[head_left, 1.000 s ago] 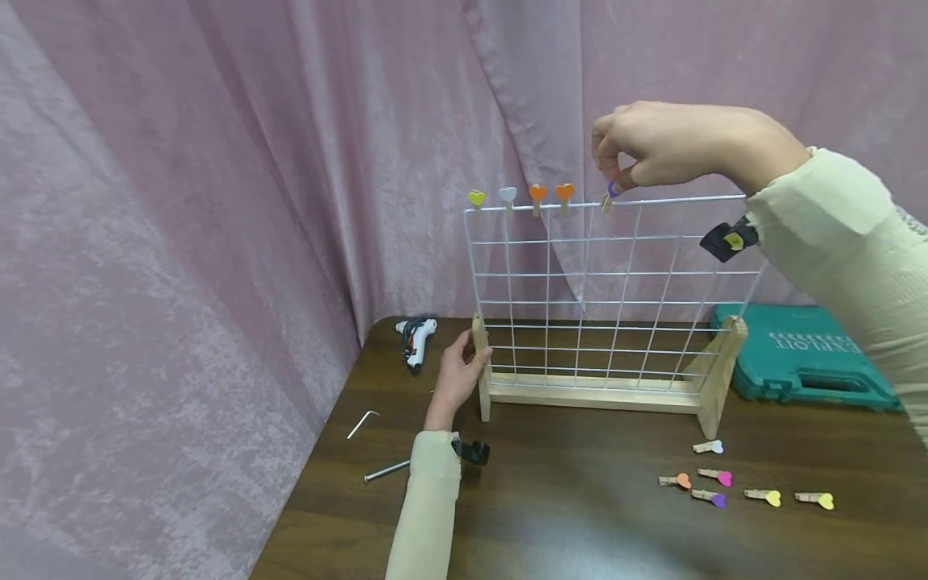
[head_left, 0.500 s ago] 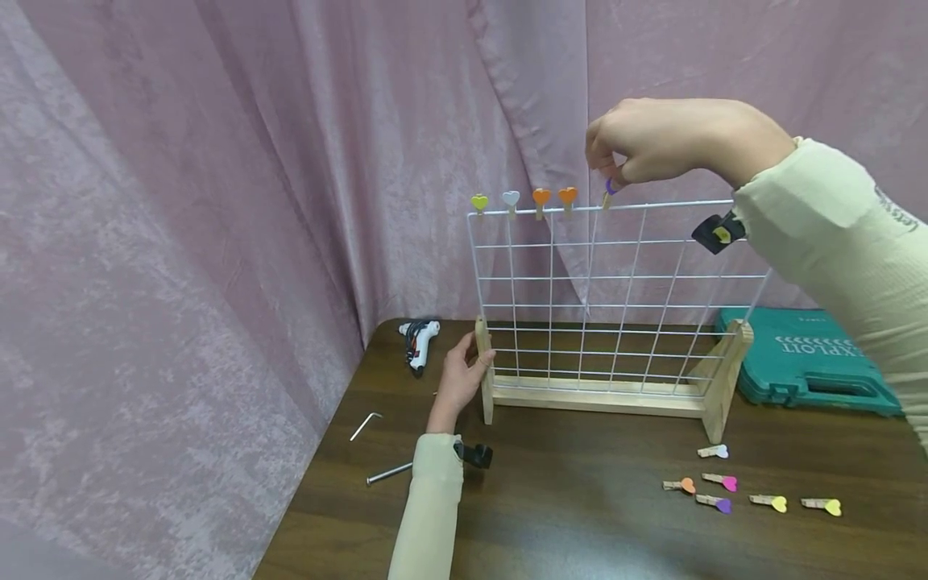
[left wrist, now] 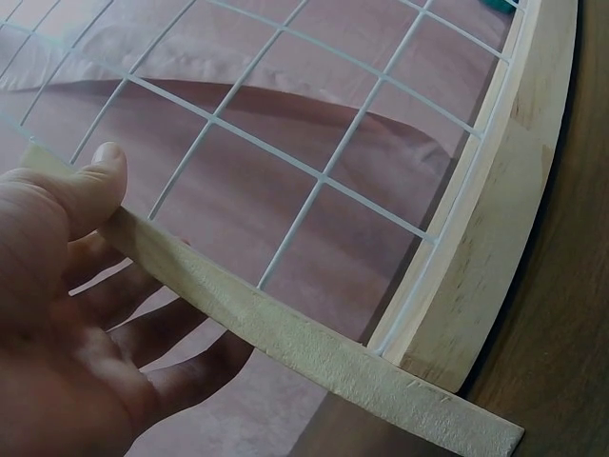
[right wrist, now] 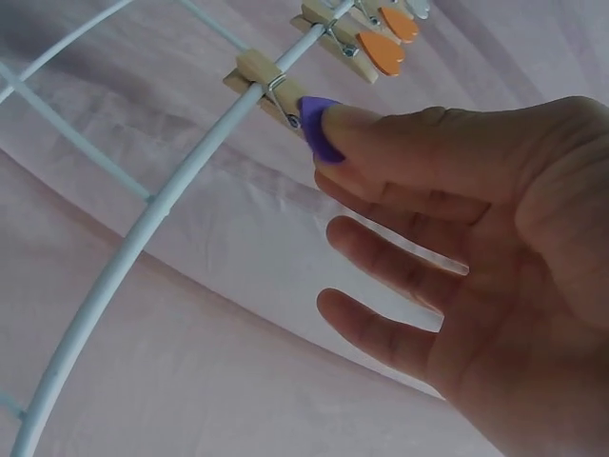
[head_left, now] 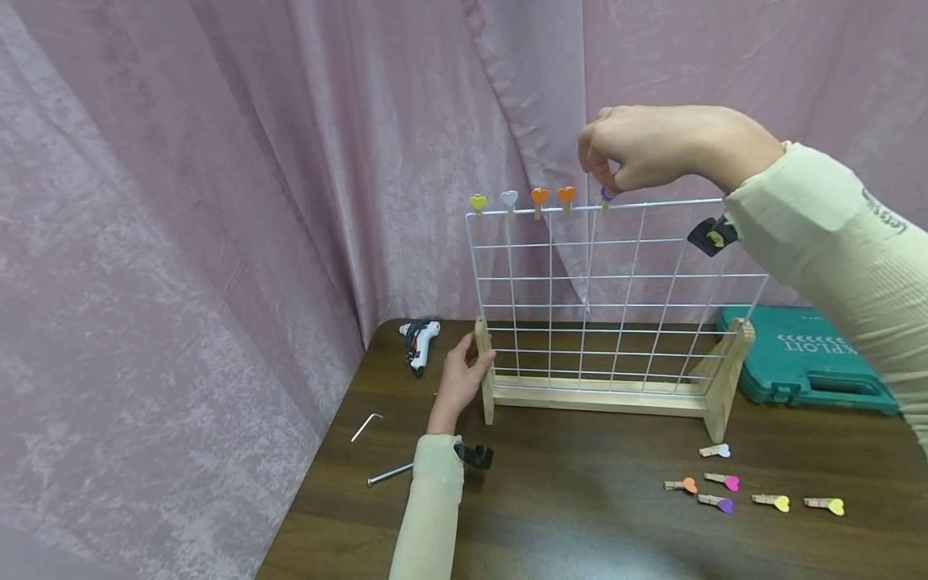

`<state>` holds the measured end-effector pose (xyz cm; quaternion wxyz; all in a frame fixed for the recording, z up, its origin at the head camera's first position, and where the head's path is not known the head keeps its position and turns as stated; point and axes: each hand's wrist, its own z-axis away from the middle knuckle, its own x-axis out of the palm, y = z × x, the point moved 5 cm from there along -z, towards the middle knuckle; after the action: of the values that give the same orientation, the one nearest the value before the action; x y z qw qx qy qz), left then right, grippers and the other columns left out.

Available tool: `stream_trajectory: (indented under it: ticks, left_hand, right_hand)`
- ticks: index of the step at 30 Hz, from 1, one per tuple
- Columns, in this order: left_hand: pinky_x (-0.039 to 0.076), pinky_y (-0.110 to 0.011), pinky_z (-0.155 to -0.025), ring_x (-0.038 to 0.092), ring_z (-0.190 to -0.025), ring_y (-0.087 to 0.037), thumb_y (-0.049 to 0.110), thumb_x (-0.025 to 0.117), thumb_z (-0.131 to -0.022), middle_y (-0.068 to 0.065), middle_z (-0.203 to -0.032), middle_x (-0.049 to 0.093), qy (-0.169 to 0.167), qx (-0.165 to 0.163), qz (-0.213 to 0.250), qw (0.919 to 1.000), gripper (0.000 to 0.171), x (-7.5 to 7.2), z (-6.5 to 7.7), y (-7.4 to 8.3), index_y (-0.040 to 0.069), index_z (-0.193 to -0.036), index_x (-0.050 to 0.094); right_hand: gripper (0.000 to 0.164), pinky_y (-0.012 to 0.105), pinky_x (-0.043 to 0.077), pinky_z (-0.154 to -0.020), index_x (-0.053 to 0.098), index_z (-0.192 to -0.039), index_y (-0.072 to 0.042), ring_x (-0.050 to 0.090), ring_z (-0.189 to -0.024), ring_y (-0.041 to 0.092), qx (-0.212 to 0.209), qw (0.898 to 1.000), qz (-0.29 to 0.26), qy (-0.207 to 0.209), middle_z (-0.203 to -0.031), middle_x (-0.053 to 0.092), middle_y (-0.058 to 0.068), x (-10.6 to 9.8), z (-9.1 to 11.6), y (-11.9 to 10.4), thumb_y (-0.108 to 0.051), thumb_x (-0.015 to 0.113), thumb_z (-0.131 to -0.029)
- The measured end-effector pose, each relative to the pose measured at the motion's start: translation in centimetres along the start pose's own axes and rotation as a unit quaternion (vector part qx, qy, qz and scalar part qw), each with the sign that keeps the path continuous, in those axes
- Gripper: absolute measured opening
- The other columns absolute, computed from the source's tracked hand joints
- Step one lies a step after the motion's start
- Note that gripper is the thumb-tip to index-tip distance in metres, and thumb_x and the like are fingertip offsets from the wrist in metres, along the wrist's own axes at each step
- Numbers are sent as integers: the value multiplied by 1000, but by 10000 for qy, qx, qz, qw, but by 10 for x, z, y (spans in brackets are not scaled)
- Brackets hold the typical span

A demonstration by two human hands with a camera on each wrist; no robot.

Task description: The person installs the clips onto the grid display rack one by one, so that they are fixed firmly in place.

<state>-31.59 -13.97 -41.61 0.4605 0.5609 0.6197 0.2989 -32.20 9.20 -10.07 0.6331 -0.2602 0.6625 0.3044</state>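
Crushed pink velvet curtain [head_left: 239, 209] falls behind a dark wood-grain table [head_left: 565, 507]. Above it, the right hand [head_left: 645, 147] pinches a purple-hearted clothespin [right wrist: 266, 84] between thumb and forefinger, the other fingers loosely spread; its wooden legs straddle the top wire [right wrist: 205, 152], right of two orange-hearted clothespins [head_left: 567, 195]. Whether it bites fully is hard to tell. To seat it well, hold it square to the wire, push the mouth fully over, then ease the squeeze gradually. Below, the left hand [head_left: 460, 374] grips the pale, flat-grained wooden upright [left wrist: 285, 333], thumb across one side, fingers behind; steady, light pressure should stop wobble in the smooth white wire grid [head_left: 623, 305].
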Motion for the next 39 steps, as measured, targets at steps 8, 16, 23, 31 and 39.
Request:
stream_trajectory:
  ticks: [8,16,23,31,39]
  left_hand:
    - [49,-34,-89,54,-110,-32,7,58,-91,-22,-118,57,25,-65,-158,9999,38,-3,-1,0,-6,-125,49]
    - [48,-37,-89,54,-110,-35,6,58,-91,-23,-117,56,74,-81,-178,9998,37,-5,-1,0,-6,-125,50]
    - [49,-36,-89,55,-108,-32,8,59,-91,-22,-116,57,115,-91,-239,9996,37,-5,1,2,-6,-124,51]
    - [47,-42,-91,53,-111,-37,5,59,-90,-24,-117,56,123,0,-153,9998,38,-6,-1,6,-9,-124,49]
    - [48,-34,-90,54,-111,-32,10,59,-91,-22,-118,57,99,-67,-273,9996,38,-7,-3,4,-5,-125,50]
  right_hand:
    - [14,41,36,-82,62,-76,-7,44,-96,26,52,9999,-71,136,-94,57,6,1,1,1,5,57,-71]
    - [14,40,36,-80,62,-74,-6,45,-92,26,-265,9986,-69,461,-92,56,6,2,-1,0,5,54,-70]
    - [11,41,36,-82,62,-73,-8,44,-94,26,-93,9996,-72,247,-93,55,6,2,-3,-1,2,59,-73]
    - [17,49,35,-88,65,-89,-5,46,-102,33,200,9992,-103,341,-106,57,11,-2,6,1,-21,66,-84]
    - [21,57,35,-88,62,-102,-1,47,-104,39,-34,9840,-217,1768,-110,55,16,-1,43,3,-18,60,-89]
